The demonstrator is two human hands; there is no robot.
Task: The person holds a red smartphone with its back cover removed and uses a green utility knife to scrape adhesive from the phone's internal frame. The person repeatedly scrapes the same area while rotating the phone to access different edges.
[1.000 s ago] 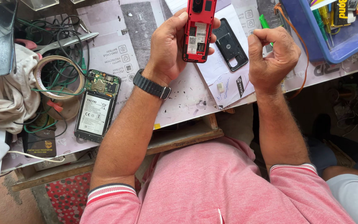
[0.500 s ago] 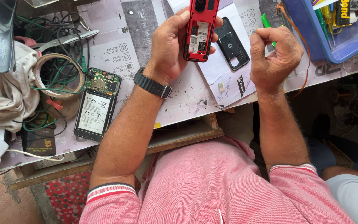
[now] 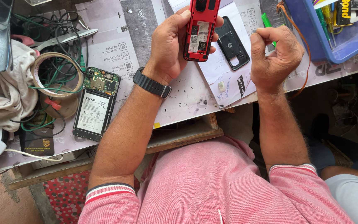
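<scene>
The small red plastic phone with its back cover off (image 3: 199, 29) is sitting upright above the paper-covered bench (image 3: 187, 95), and the left hand (image 3: 170, 45) is gripping it along its side. The right hand (image 3: 276, 54) is curling into a loose fist just beside it, pinching a thin green tool (image 3: 267, 20). A black back cover (image 3: 233, 41) is lying between them, an opened black smartphone (image 3: 95, 103) well off left.

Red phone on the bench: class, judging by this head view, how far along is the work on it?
Done: the red phone has its back off; a black back cover lies on the paper beside it. In hand: the left hand holds it, open side up, while the right hand is closed on a green tool. Left: the cover is not yet refitted.
</scene>
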